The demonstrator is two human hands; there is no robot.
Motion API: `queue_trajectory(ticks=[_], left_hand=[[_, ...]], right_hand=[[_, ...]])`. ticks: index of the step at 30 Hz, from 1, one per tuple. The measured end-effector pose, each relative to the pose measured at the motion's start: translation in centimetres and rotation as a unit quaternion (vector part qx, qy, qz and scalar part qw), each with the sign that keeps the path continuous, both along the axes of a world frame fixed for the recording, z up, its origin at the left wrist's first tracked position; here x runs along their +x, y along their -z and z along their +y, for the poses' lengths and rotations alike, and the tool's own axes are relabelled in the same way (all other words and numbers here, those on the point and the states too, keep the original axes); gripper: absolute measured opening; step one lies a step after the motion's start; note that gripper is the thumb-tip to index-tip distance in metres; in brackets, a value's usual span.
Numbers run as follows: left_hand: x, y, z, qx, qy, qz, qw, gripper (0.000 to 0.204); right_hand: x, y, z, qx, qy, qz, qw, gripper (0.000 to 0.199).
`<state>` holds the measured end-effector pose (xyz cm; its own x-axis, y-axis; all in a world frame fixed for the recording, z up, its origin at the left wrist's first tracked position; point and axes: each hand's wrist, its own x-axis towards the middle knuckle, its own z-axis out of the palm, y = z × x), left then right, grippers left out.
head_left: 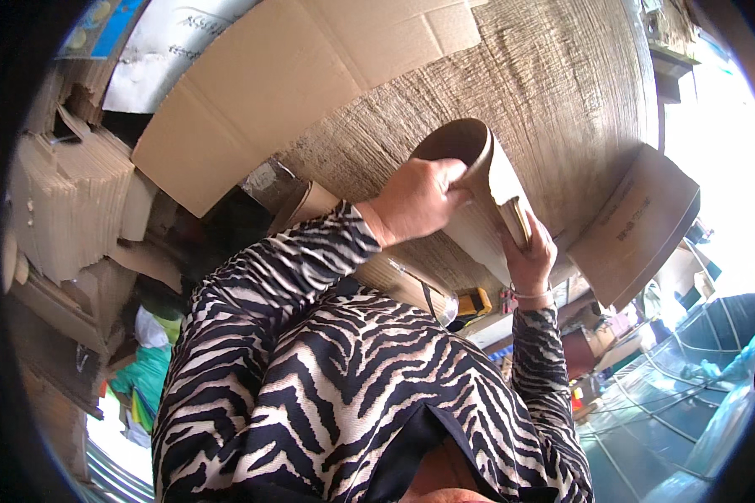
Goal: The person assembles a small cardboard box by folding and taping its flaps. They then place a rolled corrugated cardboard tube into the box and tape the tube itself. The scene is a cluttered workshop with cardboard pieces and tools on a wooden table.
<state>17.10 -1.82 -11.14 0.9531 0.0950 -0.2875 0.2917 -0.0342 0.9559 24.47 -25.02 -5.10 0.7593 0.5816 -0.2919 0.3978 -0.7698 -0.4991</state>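
A brown cardboard sheet (505, 178) is bent into a curl above the wooden tabletop (562, 75), between my two hands. My left hand (419, 199) is closed on its left edge, fingers folded tight. At its lower right end my right hand (532, 254) grips the sheet, the fingers partly hidden behind a folded edge. Just left of my left wrist, another curved piece of cardboard (315, 204) shows beside my sleeve.
A large flat cardboard sheet (310, 75) lies across the table's far left. Printed cardboard (633, 226) overhangs the right edge. Stacked cardboard (75, 201) stands at left. A yellow and black object (476, 307) sits near my body. Blue sheeting (654, 411) is at lower right.
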Motion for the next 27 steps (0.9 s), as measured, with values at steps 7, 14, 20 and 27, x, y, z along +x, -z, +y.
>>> queue_trajectory(ticks=[7,14,20,27], left_hand=[[-1.4,-1.4,-1.3,-0.001,-0.001,0.013,1.000,0.023],[-2.1,1.2,-1.5,0.053,-0.021,0.005,0.998,0.067],[-2.1,2.1,-1.4,0.053,-0.028,-0.006,0.998,0.069],[-2.1,3.9,-1.1,0.045,-0.054,-0.034,0.997,0.065]], right_hand=[[-0.1,-1.0,0.0,0.004,-0.024,0.034,0.999,0.055],[-0.3,-0.8,1.6,-0.005,-0.012,0.058,0.998,0.053],[0.5,-0.9,3.2,-0.002,-0.034,0.086,0.996,0.055],[-0.7,0.4,3.3,0.070,-0.115,0.044,0.990,0.051]])
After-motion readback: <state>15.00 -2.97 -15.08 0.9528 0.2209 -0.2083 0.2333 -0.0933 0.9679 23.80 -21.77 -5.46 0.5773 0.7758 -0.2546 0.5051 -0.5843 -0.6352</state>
